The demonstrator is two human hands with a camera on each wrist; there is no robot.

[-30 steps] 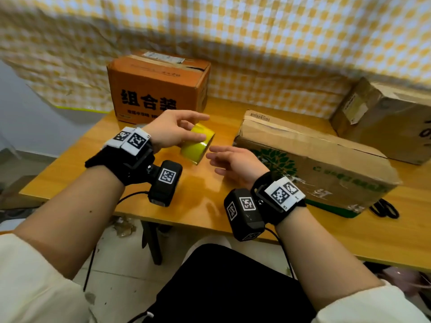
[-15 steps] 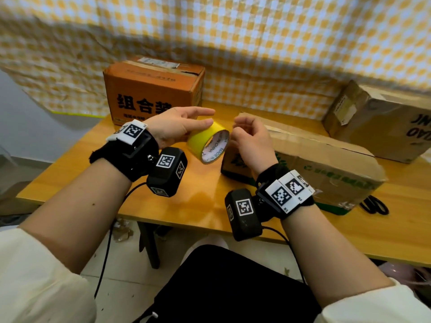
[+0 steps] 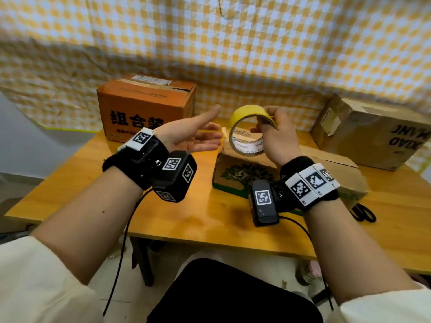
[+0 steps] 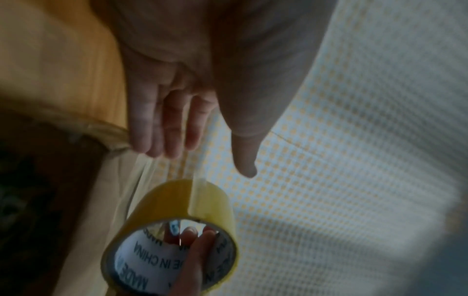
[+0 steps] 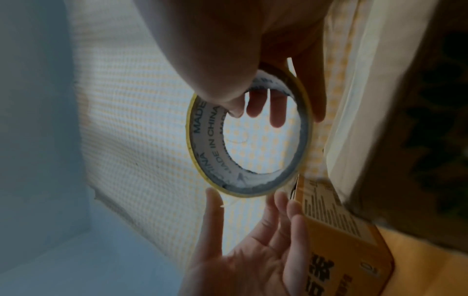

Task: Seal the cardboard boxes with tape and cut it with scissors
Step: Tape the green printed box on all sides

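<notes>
Gripping the tape roll [image 3: 250, 134], right hand [image 3: 277, 138]; left hand [image 3: 189, 134] open; only head view shows scissors [image 3: 363, 212]

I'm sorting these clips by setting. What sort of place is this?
Probably an improvised packing corner in a home or small workshop, not a warehouse: a yellow-and-white checked cloth hung as a backdrop, a plain wooden table bearing worn cardboard boxes, and black scissors lying by.

The black-handled scissors [image 3: 363, 212] are half hidden behind the right wrist band [image 3: 311, 184]. The brown cardboard box at far right [image 3: 373, 131] is cut by the edge, its print perhaps unreadable.
</notes>
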